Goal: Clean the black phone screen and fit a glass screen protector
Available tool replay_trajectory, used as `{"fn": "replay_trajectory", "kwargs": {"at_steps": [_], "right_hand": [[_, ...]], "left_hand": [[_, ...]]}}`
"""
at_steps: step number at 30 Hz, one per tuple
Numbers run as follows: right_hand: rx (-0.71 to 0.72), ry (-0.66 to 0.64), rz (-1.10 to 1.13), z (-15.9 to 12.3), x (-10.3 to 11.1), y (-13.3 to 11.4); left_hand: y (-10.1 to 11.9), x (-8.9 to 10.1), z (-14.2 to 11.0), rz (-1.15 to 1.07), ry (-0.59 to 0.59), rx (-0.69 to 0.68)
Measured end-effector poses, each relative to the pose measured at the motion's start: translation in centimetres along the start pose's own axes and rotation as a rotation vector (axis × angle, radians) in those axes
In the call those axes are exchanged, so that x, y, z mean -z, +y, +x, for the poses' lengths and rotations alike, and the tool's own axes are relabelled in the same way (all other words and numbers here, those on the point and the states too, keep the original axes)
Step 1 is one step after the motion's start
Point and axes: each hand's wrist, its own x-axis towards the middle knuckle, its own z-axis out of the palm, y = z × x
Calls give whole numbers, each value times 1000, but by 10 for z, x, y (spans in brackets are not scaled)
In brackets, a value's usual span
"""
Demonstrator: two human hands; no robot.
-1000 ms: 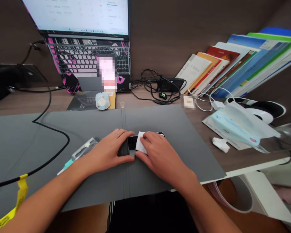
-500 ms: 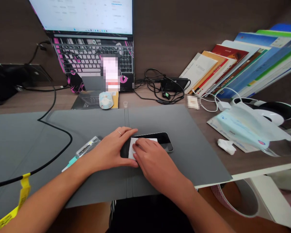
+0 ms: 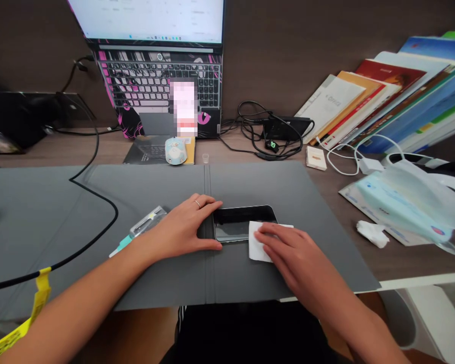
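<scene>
A smartphone lies flat, dark screen up, on the grey desk mat. My left hand braces its left end, thumb at the near edge and fingers at the far edge. A folded white wipe covers part of the phone's right end and hangs over its near edge. My right hand presses on this wipe, fingers closed on it from above. Beside my left wrist lies a clear bottle with a teal end, partly hidden by the forearm.
Behind the mat stand a laptop, a mouse and a black power adapter with tangled cables. Leaning books, a tissue pack and a crumpled tissue are at right. A black cable crosses the left side.
My right hand has slid the wipe rightward along the phone, from its left part to its right end. My left hand stays at the phone's left end. The view has shifted slightly.
</scene>
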Motion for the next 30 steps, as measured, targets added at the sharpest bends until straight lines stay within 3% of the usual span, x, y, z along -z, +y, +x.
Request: {"fn": "replay_trajectory", "kwargs": {"at_steps": [7,22,26,30], "right_hand": [[-6,32,-11,-3,-4,0],[123,-10,125,48,-37,-34],[141,-4,137,44,-31,-29],[80,-6,126,27,-17,-9]], "left_hand": [[2,5,0,48,5,34],[-10,4,0,-100,-36,-4],[-8,5,-1,-98,-41,0],[-5,7,-1,-84,-54,17]]}}
